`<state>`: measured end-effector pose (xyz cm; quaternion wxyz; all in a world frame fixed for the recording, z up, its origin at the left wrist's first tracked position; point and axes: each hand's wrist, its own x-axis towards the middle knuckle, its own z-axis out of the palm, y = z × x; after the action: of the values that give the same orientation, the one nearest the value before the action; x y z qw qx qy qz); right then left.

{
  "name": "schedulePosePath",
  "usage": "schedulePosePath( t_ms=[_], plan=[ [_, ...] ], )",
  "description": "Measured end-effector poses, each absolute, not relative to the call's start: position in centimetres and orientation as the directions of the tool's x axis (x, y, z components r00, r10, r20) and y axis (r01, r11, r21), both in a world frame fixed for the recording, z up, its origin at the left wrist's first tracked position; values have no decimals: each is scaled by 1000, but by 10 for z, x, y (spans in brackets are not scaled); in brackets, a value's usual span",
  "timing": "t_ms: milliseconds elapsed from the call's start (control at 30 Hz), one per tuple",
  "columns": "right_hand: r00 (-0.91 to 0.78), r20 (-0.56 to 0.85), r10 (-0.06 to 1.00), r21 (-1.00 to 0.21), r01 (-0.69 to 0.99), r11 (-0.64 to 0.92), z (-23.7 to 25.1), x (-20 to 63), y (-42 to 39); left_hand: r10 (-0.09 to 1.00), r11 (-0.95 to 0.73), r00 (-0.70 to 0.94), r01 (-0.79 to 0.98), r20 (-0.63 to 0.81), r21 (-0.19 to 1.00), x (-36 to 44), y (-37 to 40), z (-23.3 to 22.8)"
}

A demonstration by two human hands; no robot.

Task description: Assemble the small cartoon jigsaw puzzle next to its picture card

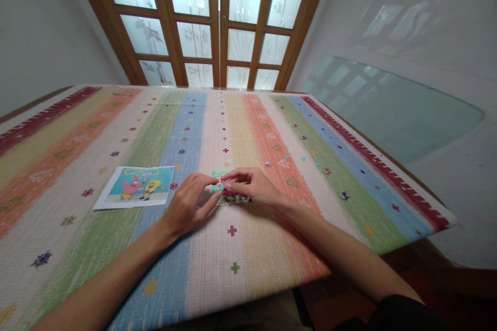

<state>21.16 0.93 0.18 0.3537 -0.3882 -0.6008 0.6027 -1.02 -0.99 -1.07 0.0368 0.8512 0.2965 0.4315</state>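
Observation:
A small, partly assembled jigsaw puzzle (230,197) with teal, pink and purple parts lies on the striped tablecloth in front of me. Much of it is hidden by my fingers. At its left edge, my left hand (192,199) pinches a teal puzzle piece (218,186) between thumb and index finger. My right hand (254,186) reaches over the puzzle from the right, its thumb and index finger closed on the same spot, close to the left fingertips. To the left lies a printed picture (142,186) of cartoon characters on white paper.
Several small teal loose pieces (304,159) lie right of my hands, among the cloth's printed figures. The striped tablecloth (215,248) covers the table to its near edge. Wooden doors with frosted panes (193,40) stand beyond, and a glass panel (388,108) is at right.

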Motion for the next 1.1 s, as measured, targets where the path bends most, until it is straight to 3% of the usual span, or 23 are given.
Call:
schedulePosePath(
  t_ms=[400,667,1100],
  plan=[
    [-455,-12,891,-997,73,24,7,212,4,547,-813,463,493,697,311,-12,-7,-13],
    [-340,142,929,-946,230,229,3,209,0,574,-792,431,510,696,337,-13,-6,-14],
    [-466,206,860,-878,300,373,5,216,1,595,-789,460,490,659,371,-16,-5,-16]
  ],
)
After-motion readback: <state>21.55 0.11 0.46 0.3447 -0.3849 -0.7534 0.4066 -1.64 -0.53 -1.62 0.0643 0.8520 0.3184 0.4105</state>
